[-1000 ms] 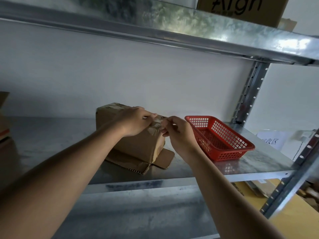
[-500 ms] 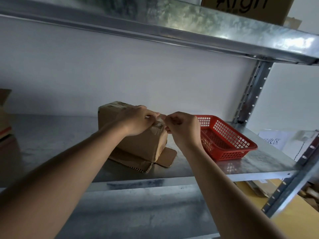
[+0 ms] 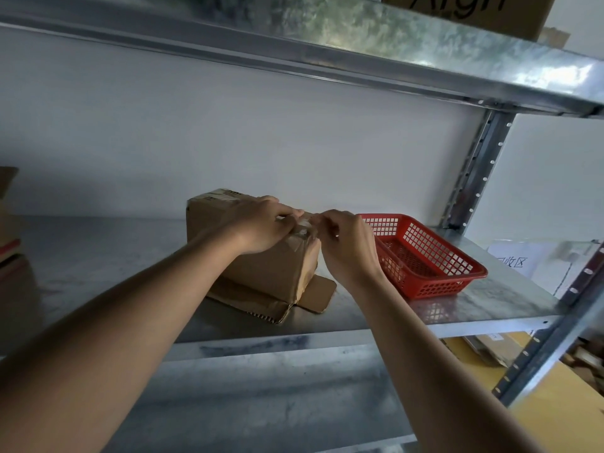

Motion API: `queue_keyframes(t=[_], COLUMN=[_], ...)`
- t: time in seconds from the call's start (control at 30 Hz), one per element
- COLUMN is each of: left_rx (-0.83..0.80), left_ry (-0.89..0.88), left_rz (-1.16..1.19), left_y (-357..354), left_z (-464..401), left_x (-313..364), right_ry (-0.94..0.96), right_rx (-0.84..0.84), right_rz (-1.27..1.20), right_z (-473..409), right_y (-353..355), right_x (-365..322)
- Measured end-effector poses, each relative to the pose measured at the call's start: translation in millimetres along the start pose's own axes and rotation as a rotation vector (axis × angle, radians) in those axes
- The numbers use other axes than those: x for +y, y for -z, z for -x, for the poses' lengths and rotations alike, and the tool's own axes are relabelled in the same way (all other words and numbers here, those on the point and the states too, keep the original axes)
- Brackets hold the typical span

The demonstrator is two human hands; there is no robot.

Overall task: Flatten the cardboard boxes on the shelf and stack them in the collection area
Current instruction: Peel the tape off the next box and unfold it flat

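Cardboard box (image 3: 261, 273) sits mid-shelf (image 3: 490, 305), bottom flaps splayed, just left of red basket (image 3: 425, 256). Left hand (image 3: 264, 227) rests on the box top, fingers curled at the right edge. Right hand (image 3: 346, 243) pinches clear tape (image 3: 305, 225) at that top-right corner. Tape strip runs along the top toward the left, so the peel likely goes that way; right hand nearer.
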State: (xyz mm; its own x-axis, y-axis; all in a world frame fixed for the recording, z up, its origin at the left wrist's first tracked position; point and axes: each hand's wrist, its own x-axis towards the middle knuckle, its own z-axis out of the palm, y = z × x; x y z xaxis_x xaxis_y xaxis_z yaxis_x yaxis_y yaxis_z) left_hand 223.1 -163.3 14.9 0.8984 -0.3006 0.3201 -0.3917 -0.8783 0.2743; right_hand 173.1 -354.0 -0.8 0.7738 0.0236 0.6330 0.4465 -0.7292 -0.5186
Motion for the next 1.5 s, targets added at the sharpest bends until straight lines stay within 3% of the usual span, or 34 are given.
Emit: queue_keyframes(t=[0.1, 0.23, 0.5, 0.73, 0.87, 1.13, 1.5], left_rx=[-0.008, -0.017, -0.070, -0.053, -0.054, -0.062, -0.050], left_ry=[0.010, 0.007, -0.020, -0.010, 0.008, 0.000, -0.035], left_rz=[0.003, 0.007, -0.008, -0.011, 0.003, 0.016, 0.031], left_y=[0.5, 1.1, 6.9, 6.3, 4.3, 4.8, 5.2], left_z=[-0.4, 2.5, 3.4, 0.0, -1.8, -4.3, -10.5], left_x=[0.5, 1.3, -1.1, -1.1, -3.2, -5.2, -14.5], right_ry=[-0.038, -0.262, -0.512, -0.637, -0.607, -0.321, -0.277], right_rx=[-0.023, -0.023, -0.062, -0.072, -0.021, 0.061, -0.031], right_rz=[-0.090, -0.338, -0.608, -0.814, -0.694, -0.198, -0.292], right_z=[1.7, 2.6, -3.5, -0.9, 6.1, 10.8, 4.8], right_y=[1.0, 1.1, 11.4, 18.3, 8.2, -9.6, -9.1], right_x=[2.0, 2.0, -13.3, -18.0, -15.8, -12.6, -18.5])
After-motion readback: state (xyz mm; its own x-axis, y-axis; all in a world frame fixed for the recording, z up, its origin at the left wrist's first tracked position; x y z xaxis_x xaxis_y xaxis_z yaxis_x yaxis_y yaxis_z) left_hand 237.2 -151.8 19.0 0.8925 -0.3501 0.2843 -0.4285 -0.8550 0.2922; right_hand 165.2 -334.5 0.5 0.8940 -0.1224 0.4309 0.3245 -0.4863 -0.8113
